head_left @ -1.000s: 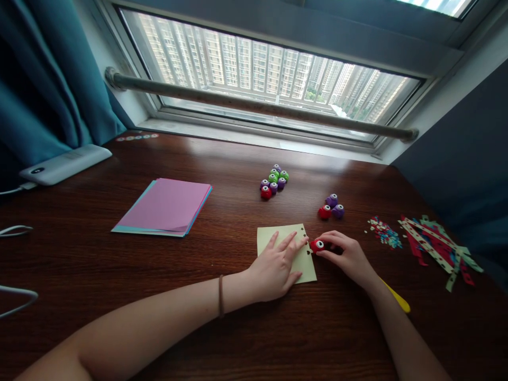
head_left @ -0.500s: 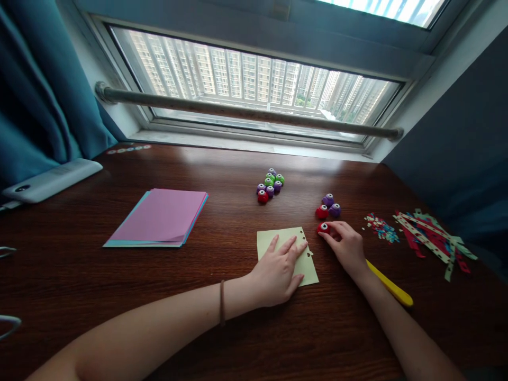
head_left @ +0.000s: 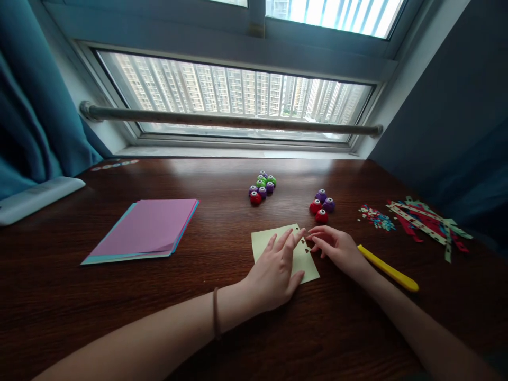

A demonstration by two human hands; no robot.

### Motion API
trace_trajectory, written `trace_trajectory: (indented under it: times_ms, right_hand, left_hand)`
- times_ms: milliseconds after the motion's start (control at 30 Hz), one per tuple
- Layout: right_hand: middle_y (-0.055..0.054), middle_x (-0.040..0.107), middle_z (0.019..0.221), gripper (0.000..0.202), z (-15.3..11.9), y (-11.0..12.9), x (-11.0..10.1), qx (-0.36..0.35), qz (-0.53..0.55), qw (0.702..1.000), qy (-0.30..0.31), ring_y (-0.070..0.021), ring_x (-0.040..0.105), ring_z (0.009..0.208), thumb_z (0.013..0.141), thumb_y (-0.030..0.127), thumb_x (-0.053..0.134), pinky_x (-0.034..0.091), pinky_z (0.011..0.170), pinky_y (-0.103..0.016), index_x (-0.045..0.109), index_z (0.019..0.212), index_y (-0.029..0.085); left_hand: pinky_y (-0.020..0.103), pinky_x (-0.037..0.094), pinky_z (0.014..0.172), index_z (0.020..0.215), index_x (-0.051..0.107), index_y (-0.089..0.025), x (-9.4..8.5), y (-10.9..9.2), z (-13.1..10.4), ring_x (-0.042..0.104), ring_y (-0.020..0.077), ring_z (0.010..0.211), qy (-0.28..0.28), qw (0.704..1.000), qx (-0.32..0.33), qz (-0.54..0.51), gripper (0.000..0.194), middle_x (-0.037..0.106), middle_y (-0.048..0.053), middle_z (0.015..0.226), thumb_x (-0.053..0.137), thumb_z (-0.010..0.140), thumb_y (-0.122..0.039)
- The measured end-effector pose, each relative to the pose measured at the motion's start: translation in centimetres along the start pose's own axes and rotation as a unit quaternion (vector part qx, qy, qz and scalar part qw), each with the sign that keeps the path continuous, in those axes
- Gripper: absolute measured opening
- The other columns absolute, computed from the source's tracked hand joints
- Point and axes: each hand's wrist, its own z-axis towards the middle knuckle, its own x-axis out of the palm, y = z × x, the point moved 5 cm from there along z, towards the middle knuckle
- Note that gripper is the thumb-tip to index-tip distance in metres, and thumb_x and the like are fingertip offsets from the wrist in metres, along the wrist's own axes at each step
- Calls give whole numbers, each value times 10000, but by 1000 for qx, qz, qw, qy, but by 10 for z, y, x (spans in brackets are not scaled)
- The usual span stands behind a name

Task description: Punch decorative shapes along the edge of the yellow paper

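Note:
My left hand (head_left: 275,271) lies across a pale yellow paper sheet (head_left: 264,241), fingers spread. Small shapes, a star among them, are cut along the sheet's right edge. My right hand (head_left: 335,247) is at that edge, fingers loosely bent and apart, with nothing visible in them; whether the fingertips touch the paper I cannot tell. Just beyond it sits a red craft punch (head_left: 321,216), grouped with another red punch (head_left: 316,206) and two purple ones (head_left: 328,205). A yellow craft knife or similar slim tool (head_left: 391,270) lies beside my right wrist.
Several more punches (head_left: 262,188) in green, purple and red cluster farther back. Coloured paper sheets (head_left: 146,227) are stacked at left. Paper confetti (head_left: 377,218) and punched strips (head_left: 424,222) lie at right. A white device (head_left: 43,198) rests by the curtain.
My right hand has let go of the red punch, leaving it near the others, and moved left and down to the paper's edge. My left hand stays on the sheet. The view has shifted.

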Motion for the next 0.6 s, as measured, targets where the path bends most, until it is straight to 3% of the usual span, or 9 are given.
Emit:
trace_trajectory:
  times_ms: [100, 233, 400, 600]
  right_hand:
    - [-113, 624, 962, 359, 0, 0, 7, 25, 104, 993, 44, -167, 609, 645, 756, 379, 622, 458, 451, -228, 549, 1007, 133]
    - [-124, 629, 946, 406, 1, -2, 8, 79, 181, 979, 52, -123, 587, 620, 712, 356, 682, 426, 437, -167, 538, 1002, 111]
    - [-121, 630, 886, 431, 0, -5, 8, 88, 144, 986, 19, -126, 575, 575, 689, 373, 686, 411, 379, -161, 526, 981, 100]
    - [-105, 634, 887, 335, 1, -7, 1, 47, 56, 997, -36, -152, 597, 550, 729, 373, 620, 413, 340, -180, 555, 949, 129]
  left_hand:
    - [457, 95, 1107, 1405, 6, -182, -1, -1, 0, 37, 209, 1339, -5, 1000, 6, -4, 798, 152, 28, 1461, 538, 812, -205]
    - [492, 92, 1099, 1404, -7, -194, -2, -4, 0, 21, 218, 1340, -6, 1000, 7, -5, 806, 150, 31, 1461, 536, 809, -189]
    - [513, 84, 1093, 1401, -47, -189, -3, -5, -1, -1, 227, 1339, -14, 1000, 6, 5, 853, 145, 37, 1461, 558, 800, -189]
    - [538, 72, 1086, 1400, -71, -188, -3, -5, -1, -11, 244, 1337, -19, 1000, 10, 16, 878, 147, 39, 1460, 568, 797, -195]
